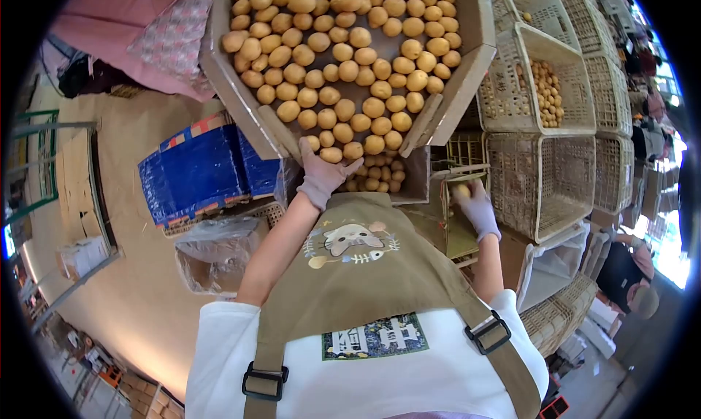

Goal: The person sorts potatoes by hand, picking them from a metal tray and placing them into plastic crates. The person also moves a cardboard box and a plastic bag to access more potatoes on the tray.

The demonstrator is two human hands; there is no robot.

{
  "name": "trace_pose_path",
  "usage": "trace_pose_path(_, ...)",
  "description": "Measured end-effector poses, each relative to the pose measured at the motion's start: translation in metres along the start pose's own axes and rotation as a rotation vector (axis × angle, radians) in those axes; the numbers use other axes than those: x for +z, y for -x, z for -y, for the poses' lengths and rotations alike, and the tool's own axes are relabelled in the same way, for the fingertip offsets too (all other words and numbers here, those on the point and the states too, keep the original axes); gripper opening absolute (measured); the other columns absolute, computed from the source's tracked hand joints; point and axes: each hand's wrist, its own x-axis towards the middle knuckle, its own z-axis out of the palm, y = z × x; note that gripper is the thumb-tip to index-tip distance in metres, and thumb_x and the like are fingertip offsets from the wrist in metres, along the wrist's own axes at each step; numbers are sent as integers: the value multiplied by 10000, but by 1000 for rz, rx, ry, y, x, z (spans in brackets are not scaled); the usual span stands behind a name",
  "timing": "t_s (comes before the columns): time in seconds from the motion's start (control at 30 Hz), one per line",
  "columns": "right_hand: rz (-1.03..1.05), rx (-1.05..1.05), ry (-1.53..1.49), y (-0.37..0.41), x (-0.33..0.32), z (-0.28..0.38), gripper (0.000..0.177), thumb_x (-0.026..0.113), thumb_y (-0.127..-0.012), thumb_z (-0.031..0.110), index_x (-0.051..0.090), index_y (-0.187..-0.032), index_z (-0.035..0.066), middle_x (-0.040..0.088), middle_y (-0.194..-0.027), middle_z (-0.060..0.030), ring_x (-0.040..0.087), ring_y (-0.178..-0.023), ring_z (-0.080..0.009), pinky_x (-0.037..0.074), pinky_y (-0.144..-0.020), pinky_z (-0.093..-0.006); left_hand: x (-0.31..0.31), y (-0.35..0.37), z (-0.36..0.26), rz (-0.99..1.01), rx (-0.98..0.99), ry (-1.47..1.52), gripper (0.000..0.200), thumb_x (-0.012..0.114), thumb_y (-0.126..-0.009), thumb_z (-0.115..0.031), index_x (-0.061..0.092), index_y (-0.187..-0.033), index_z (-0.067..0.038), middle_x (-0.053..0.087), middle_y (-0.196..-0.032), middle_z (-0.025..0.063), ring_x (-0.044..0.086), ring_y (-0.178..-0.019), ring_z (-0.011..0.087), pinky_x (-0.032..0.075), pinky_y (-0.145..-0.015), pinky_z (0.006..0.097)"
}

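Many round yellow-brown fruits or potatoes (345,109) lie on a sorting tray with raised grey sides (244,120). My left hand (323,177), gloved, rests at the tray's lower opening with its fingers spread beside the lowest pieces. Below that opening, a box (416,174) holds more of the same pieces. My right hand (478,211), also gloved, is to the right over a green-sided container (456,233), its fingers closed round one yellow piece (462,191).
Stacked white plastic crates (540,185) stand on the right, one partly filled with yellow pieces. A blue-wrapped box (193,172) and a plastic-lined basket (219,255) are at the left. Another person (624,273) is at the far right.
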Motion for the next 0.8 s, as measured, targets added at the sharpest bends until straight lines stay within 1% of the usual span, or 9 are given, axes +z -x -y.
trace_pose_path(0.03, -144, 36, 560, -14, 15, -44, 419, 693, -873, 334, 634, -1180, 56, 684, -1111, -174, 661, -1043, -315, 530, -881, -409, 2, 1, 1, -24, 14, 5, 889, 407, -897, -746, 285, -1571, -179, 297, -1624, 74, 271, -1491, 382, 240, -1158, 683)
trace_pose_path(0.17, -400, -458, -226, -4, 20, 59, 230, 660, -880, 73, 680, -1108, 55, 690, -1064, -161, 677, -928, -316, 536, -840, -427, -14, -10, 6, 113, 101, -153, 818, 417, -903, -711, 342, -1524, -184, 358, -1587, 60, 350, -1451, 349, 255, -1145, 683)
trace_pose_path(0.3, -456, -1099, 18, -28, 62, 161, 249, 706, -818, 92, 676, -1065, 71, 669, -1150, -137, 640, -1024, -335, 494, -902, -434, -4, -1, 0, -183, 2, -76, 718, 430, -906, -671, 413, -1463, -218, 437, -1526, 38, 415, -1401, 313, 241, -1129, 694)
trace_pose_path(0.37, -505, -1038, 238, -62, 90, 169, 366, 713, -801, 254, 682, -1131, 100, 638, -1242, -155, 603, -1124, -365, 451, -980, -490, -11, -1, 6, -156, 66, -110, 566, 478, -943, -529, 483, -1388, -179, 515, -1433, 42, 478, -1337, 274, 361, -1096, 590)
trace_pose_path(0.47, -70, -1051, 377, -84, 88, 166, 422, 721, -775, 339, 692, -1153, 155, 586, -1333, -174, 570, -1188, -373, 422, -1018, -515, -33, -5, 5, -177, 156, -124, 310, 540, -990, -267, 585, -1249, -104, 638, -1243, 41, 591, -1169, 209, 550, -989, 384)
trace_pose_path(0.57, -418, -912, 408, -93, 81, 185, 465, 709, -801, 388, 683, -1222, 190, 550, -1359, -157, 516, -1250, -367, 394, -1004, -588, -39, -2, 9, -185, 205, -288, 330, 570, -983, -313, 586, -1255, -128, 632, -1230, 22, 586, -1131, 199, 531, -986, 393)
trace_pose_path(0.6, -73, -816, 305, -93, 88, 190, 491, 688, -828, 435, 668, -1275, 233, 505, -1416, -155, 454, -1313, -431, 323, -1087, -612, -38, -3, 11, -206, 174, -219, 375, 571, -977, -369, 573, -1280, -147, 621, -1252, 24, 570, -1158, 210, 497, -1011, 415)
trace_pose_path(0.73, 2, -1042, 628, -71, 91, 191, 429, 692, -840, 427, 692, -1234, 260, 495, -1499, -27, 362, -1404, -469, 307, -1173, -525, -44, -22, 8, -88, 190, -244, 634, 543, -945, -595, 437, -1441, -214, 499, -1425, 39, 432, -1336, 267, 323, -1129, 537)
trace_pose_path(0.8, 31, -828, 375, -96, 81, 191, 406, 678, -865, 387, 705, -1218, 187, 537, -1446, -91, 454, -1338, -424, 369, -1099, -543, -21, -7, 6, -82, 168, -163, 780, 537, -920, -670, 334, -1525, -222, 413, -1514, 50, 357, -1422, 282, 267, -1166, 578)
